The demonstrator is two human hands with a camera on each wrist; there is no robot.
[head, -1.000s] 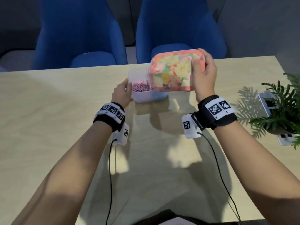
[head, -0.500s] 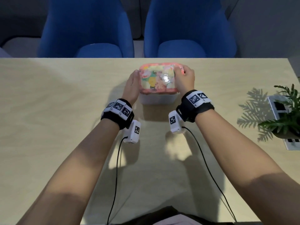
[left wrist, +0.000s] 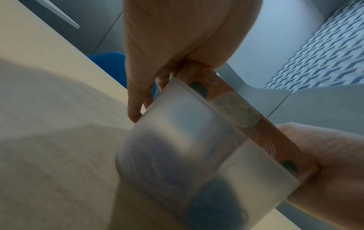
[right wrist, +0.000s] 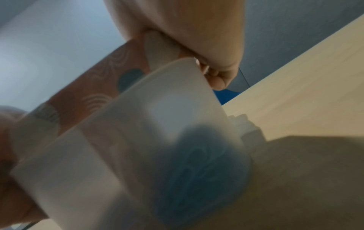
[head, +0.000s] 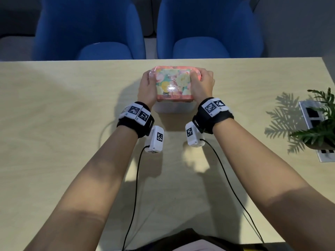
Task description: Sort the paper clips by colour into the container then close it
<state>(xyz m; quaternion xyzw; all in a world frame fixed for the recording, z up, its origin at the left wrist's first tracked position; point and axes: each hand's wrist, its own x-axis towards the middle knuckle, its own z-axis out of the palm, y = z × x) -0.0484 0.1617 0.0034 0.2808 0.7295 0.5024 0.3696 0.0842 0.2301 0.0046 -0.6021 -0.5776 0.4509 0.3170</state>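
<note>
The translucent white container [head: 173,108] stands at the middle of the table's far side, covered by its floral pink lid [head: 173,84]. My left hand [head: 147,86] holds the lid's left end and my right hand [head: 202,84] the right end, thumbs on top, fingers curled down the sides. In the left wrist view the fingers [left wrist: 135,107] wrap the container [left wrist: 177,140] below the lid's orange rim [left wrist: 248,119]. In the right wrist view blue paper clips [right wrist: 197,171] show blurred through the wall under the lid [right wrist: 94,80]. Other clips are hidden.
Two blue chairs [head: 88,33] [head: 208,33] stand behind the table's far edge. A potted plant [head: 319,127] and a white panel [head: 311,115] sit at the right edge. Wrist-camera cables [head: 136,178] trail toward me over bare wood [head: 54,124].
My right hand brought the tilted lid down onto the container. My left hand moved from the container's side up onto the lid's left end; both hands now hold it.
</note>
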